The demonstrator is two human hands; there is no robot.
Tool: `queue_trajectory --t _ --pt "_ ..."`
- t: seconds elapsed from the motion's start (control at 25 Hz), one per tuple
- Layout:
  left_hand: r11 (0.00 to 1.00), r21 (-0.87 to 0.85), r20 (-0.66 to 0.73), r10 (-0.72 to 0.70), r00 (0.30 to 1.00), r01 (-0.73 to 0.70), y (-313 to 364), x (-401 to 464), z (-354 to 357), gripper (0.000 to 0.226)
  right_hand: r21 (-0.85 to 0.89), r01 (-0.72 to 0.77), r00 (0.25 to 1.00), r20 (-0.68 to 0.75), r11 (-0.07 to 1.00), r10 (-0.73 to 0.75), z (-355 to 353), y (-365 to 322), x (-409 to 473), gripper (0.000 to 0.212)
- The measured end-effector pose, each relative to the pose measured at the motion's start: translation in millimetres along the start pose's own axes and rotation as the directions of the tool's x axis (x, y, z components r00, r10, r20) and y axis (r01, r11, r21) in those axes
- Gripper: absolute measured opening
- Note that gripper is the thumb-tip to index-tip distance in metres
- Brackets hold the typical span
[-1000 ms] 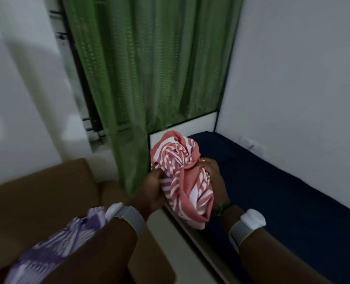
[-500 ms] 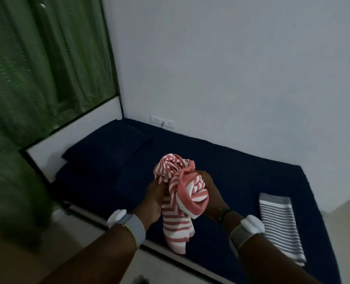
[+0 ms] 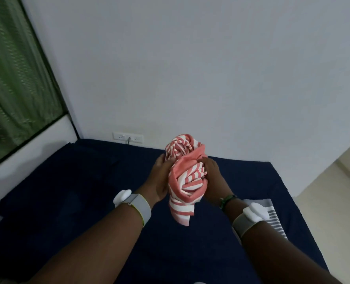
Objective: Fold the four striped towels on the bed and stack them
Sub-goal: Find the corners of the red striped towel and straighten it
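Observation:
A bunched pink-and-white striped towel (image 3: pixel 187 177) hangs in the air above the dark blue bed (image 3: pixel 88 201). My left hand (image 3: pixel 159 179) grips its left side and my right hand (image 3: pixel 213 179) grips its right side, fingers curled into the cloth. A loose end of the towel dangles below my hands. A folded grey-and-white striped towel (image 3: pixel 276 220) lies flat on the bed at the right, partly hidden behind my right wrist. No other towels are in view.
A dark blue pillow (image 3: pixel 53 177) lies at the left end of the bed. A white wall with a socket strip (image 3: pixel 128 137) runs behind the bed. A green curtain (image 3: pixel 12 78) hangs at the left. Pale floor (image 3: pixel 334 201) shows at the right.
The view has swung right from the curtain and brown sofa to face the bed squarely. Both hands still hold the pink towel, now over the middle of the bed.

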State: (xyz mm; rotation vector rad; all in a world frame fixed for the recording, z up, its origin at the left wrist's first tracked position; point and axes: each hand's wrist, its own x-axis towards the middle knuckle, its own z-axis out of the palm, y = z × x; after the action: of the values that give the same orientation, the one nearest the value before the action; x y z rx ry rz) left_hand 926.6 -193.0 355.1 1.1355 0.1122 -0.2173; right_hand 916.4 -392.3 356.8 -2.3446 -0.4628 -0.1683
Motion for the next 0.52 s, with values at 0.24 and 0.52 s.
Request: queue_trajectory --t 0.24,0.52 --pt "0.948 -0.068 0.083 -0.305 0.949 0.310 2 55 -33 0.059 -0.224 -0.344 0.923 0.095 0.912 0.372 46 7 57 0.058" --pt "0.978 0.124 0.142 -0.186 0.972 0.169 -6 81 -48 0.045 0.044 -0.472 0.878 -0.073 0.881 0.474 66 14 83 0.029"
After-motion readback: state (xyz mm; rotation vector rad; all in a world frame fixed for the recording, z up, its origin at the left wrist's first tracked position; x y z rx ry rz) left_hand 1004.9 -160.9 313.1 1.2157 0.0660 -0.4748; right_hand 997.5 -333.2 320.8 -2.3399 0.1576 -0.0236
